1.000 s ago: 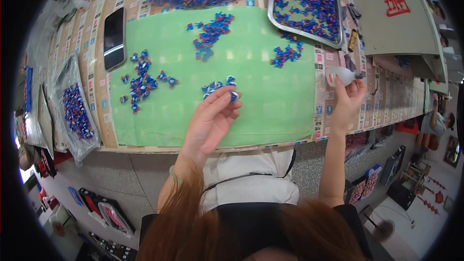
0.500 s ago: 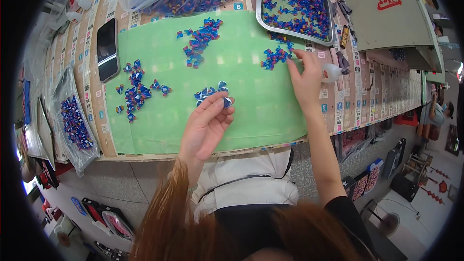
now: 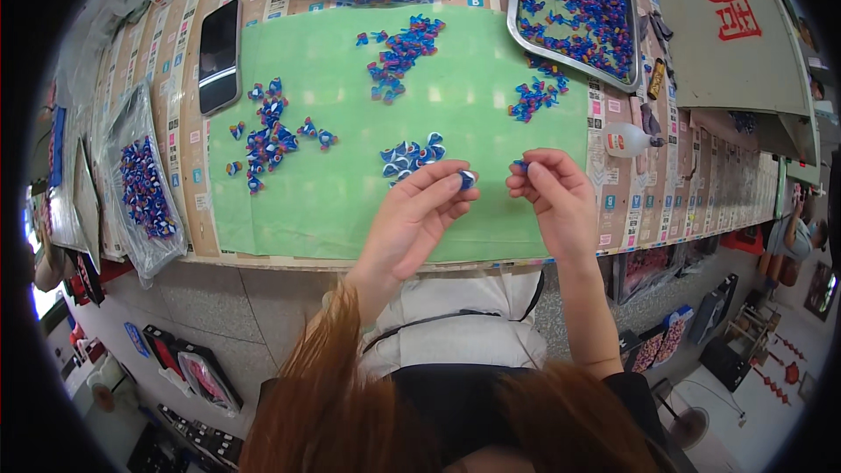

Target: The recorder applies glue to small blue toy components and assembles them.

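Left hand (image 3: pixel 422 215) pinched a small blue-and-white plastic piece (image 3: pixel 468 180), right hand (image 3: pixel 561 197) a tiny blue plastic piece (image 3: pixel 520 165), not joined yet. Blue-white-orange plastic pile (image 3: pixel 272 140) looked done imo; silver metal tray (image 3: pixel 513 9) had loads left.

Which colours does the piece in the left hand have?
The piece shows blue and white, best in the head view.

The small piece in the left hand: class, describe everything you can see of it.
The small piece is blue with a white patch and looks like glossy plastic. The left hand pinches it between its fingers, over the green sheet, apart from the right hand. Its finer parts are too small to tell.
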Demonstrator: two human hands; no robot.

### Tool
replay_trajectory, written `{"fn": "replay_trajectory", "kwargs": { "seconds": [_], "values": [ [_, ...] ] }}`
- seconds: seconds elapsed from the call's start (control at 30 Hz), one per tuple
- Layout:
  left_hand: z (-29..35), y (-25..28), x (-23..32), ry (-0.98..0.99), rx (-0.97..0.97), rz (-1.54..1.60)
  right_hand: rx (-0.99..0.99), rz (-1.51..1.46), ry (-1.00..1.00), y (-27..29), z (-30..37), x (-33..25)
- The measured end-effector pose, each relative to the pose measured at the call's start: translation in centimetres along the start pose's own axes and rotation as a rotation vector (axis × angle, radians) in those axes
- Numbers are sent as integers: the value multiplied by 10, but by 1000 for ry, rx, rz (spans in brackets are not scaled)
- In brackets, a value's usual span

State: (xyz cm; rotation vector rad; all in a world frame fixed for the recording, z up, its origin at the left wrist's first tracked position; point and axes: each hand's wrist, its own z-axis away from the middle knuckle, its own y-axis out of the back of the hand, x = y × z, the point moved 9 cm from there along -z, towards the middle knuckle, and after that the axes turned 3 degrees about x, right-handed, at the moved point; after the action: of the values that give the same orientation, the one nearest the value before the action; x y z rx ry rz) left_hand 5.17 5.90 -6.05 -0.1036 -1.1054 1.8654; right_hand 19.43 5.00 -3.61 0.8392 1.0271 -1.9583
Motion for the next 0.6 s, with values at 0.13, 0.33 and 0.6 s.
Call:
{"fn": "replay_trajectory", "kwargs": {
  "seconds": [0.13, 0.33, 0.6],
  "values": [
    [4, -4, 3, -42, -17, -61, -21, 48, -6, -18, 13, 4],
    [8, -8, 7, -92, -32, -121, -62, 251, 116, -33, 19, -1],
    [12, -8, 20, -230, -21, -342, -109, 528, 262, -42, 20, -10]
  ]
}}
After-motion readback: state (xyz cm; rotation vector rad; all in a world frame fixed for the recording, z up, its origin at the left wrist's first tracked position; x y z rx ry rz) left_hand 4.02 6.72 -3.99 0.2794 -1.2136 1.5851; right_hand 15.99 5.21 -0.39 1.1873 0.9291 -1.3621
